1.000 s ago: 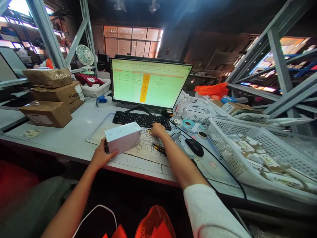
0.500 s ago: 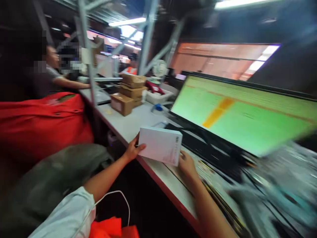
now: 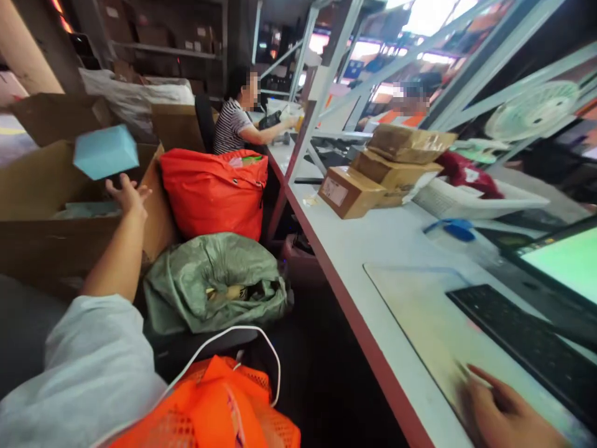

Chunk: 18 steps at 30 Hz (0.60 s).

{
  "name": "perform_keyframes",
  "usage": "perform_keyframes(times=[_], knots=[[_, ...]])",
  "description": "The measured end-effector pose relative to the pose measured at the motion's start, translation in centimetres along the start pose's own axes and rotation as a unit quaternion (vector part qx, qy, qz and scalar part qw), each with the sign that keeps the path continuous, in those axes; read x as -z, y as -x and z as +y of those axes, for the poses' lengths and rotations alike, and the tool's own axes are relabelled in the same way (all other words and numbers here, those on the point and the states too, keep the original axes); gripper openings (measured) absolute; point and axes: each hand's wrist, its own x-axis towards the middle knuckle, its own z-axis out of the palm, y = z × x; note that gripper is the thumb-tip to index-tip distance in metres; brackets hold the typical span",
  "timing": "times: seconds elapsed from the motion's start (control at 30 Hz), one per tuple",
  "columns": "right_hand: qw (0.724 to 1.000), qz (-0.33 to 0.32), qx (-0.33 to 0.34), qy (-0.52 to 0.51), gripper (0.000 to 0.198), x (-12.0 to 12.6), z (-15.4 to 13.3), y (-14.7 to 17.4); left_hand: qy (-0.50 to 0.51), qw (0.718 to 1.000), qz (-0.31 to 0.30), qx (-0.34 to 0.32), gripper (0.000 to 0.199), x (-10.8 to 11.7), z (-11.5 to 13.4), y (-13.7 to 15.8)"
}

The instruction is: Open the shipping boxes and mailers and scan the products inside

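A pale blue box (image 3: 106, 152) hangs in the air over a large open cardboard carton (image 3: 156, 202). Just below and to the right of it is my left hand (image 3: 127, 194), arm stretched out, fingers spread and apart from the box. Flat pale pieces (image 3: 91, 210) lie inside the carton. On the desk, my right hand (image 3: 501, 404) rests at the worn desk mat (image 3: 410, 305), in front of a black keyboard (image 3: 522, 336). Its fingers are curled and partly blurred; a small whitish thing shows at them, too unclear to name.
A red bag (image 3: 214, 199) and a green sack (image 3: 209, 274) stand between carton and desk (image 3: 336, 249). Brown boxes (image 3: 352, 193), a white basket (image 3: 480, 202) and a monitor (image 3: 569, 261) are on the desk. A person in a striped shirt (image 3: 228, 127) sits farther back.
The view has swung left. The box, earlier held in both hands over the desk, is now out of them above the carton. My left hand has moved left and opened; my right is at the mat.
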Motion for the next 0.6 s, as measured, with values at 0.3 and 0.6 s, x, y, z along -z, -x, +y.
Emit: perform_keyframes(times=[0.3,0.6], knots=[[0.998,0.011,-0.034,0.060,0.054,0.4,-4.5,2.4,-0.230,0.861,-0.451,0.044,0.026,-8.1,-21.2,14.0],[0.989,0.062,-0.036,0.130,0.050,-0.6,-1.7,1.8,-0.416,0.704,-0.574,0.046,0.021,-16.9,-35.6,23.2]])
